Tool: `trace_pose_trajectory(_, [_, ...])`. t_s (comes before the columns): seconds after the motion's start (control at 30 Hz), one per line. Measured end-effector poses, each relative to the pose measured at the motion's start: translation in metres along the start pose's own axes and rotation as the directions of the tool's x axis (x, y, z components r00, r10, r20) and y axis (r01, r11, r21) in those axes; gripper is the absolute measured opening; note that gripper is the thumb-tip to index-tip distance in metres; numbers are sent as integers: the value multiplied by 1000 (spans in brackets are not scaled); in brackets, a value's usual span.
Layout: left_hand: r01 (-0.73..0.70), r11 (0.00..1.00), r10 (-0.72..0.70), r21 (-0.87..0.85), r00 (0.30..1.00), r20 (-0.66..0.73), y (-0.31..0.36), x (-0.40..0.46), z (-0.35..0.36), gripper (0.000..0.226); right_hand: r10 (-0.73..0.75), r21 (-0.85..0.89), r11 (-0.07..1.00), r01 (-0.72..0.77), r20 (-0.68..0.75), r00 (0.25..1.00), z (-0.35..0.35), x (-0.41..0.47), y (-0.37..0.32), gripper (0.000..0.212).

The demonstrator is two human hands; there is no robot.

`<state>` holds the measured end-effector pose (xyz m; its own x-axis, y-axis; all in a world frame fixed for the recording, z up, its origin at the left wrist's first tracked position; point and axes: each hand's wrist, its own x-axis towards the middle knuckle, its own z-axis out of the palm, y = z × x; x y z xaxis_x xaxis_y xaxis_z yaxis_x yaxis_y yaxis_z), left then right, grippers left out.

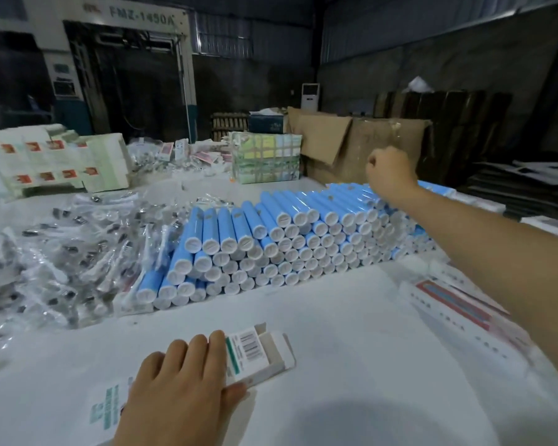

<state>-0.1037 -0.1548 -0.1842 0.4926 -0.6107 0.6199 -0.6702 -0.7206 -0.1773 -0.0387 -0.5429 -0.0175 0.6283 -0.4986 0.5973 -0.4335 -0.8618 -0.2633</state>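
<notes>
My left hand lies over a small white carton with a barcode and a green stripe. Its fingers rest on top and the thumb presses the near edge, holding it on the white table. The carton's end flap stands open to the right. A big stack of blue tubes with white caps fills the table's middle. My right hand reaches out over the stack's far right end. Its fingers are curled into a fist and no tube shows in it.
Clear bags with small dark parts are heaped at the left. Flat printed cartons lie under my right forearm, and a printed sheet lies by my left wrist. White box stacks, a strapped bundle and cardboard stand at the back.
</notes>
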Motion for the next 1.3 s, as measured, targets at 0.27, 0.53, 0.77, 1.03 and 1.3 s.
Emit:
trace_pose_trajectory(0.27, [-61, 998, 61, -3, 998, -30, -10, 0, 30, 75, 282, -430, 887, -167, 219, 934, 36, 48, 53, 30])
trace_pose_trajectory(0.53, [-75, 997, 75, -11, 997, -10, -10, 2, 29, 78, 240, -471, 875, -108, 232, 943, 31, 57, 62, 24])
trace_pose_trajectory(0.77, [-38, 999, 38, -17, 999, 11, -6, 8, 14, 90, 47, -61, 997, -39, 137, 989, -24, 33, 21, 44])
trace_pose_trajectory(1.03, [147, 988, -153, 41, 957, 246, 4, 10, -27, 80, 86, 913, 201, -354, 344, 935, -35, -146, -34, 101])
trace_pose_trajectory(1.3, [225, 972, -233, 62, 924, 303, 4, 1, -28, 69, 147, 902, 42, -431, 421, 895, -3, -237, -70, 85])
